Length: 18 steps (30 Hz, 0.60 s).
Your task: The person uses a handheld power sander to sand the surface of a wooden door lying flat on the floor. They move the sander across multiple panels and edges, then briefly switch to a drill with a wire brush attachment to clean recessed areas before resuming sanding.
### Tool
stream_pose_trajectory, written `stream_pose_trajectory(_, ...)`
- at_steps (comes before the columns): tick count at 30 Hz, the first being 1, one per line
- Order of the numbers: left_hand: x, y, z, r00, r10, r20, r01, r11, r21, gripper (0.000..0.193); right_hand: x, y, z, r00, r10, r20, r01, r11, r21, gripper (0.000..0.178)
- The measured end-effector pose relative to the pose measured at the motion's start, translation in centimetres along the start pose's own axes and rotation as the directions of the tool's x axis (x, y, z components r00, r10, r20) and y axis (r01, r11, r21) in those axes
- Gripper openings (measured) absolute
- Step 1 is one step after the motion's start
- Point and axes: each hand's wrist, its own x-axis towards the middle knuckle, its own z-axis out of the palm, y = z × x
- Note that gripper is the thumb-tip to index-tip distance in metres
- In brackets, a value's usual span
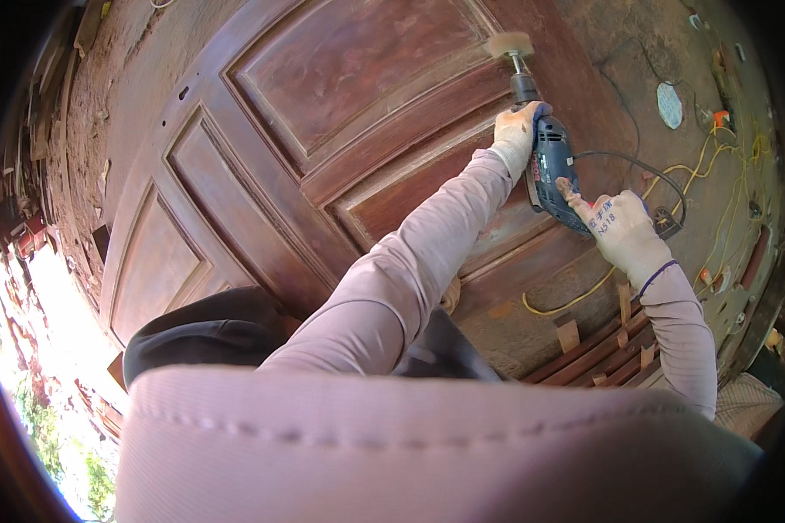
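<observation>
A blue-and-black corded power drill (551, 166) points away from me over a brown panelled wooden door (358, 78). In its chuck sits a round, pale brush-like wheel (509, 44), at the edge of an upper panel's moulding; its outline is blurred. My left hand (516, 135), in a pale glove, is wrapped round the drill's front just behind the chuck. At the rear of the drill is my right hand (626, 230), also gloved, closed at the handle with a dirty forefinger laid along the body. The right hand's other fingers are partly hidden.
A black power cord (672, 181) loops right from the drill. Yellow cable (715, 161) trails over the dirt floor. Wooden strips (597, 353) with small blocks lie at lower right. A pale oval object (669, 105) is on the ground. My dark-trousered knee (209, 331) is beside the door.
</observation>
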Motion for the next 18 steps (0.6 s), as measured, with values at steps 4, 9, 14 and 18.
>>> stream_pose_trajectory(4, 2.0, -1.1, -1.7, 0.989, 0.146, 0.008, -0.146, 0.981, 0.131, 0.022, 0.3, -0.8, -0.6, 1.000, -0.022, 0.014, 0.021, 1.000, 0.019, 0.054)
stream_pose_trajectory(9, 1.3, -1.4, -0.9, 0.994, 0.103, 0.034, -0.106, 0.988, 0.116, 0.024, -0.3, -0.6, 0.1, 1.000, -0.010, 0.004, 0.010, 1.000, -0.008, 0.055)
stream_pose_trajectory(14, 0.8, -1.1, -1.9, 0.990, 0.134, 0.032, -0.136, 0.988, 0.072, 0.024, 0.5, -0.8, -0.6, 0.999, -0.015, 0.041, 0.015, 1.000, 0.000, 0.064)
stream_pose_trajectory(18, -2.0, -1.8, -5.6, 0.990, 0.138, -0.010, -0.138, 0.989, -0.049, 0.025, 0.1, -4.3, -1.9, 0.998, -0.068, 0.015, 0.068, 0.997, 0.024, 0.074)
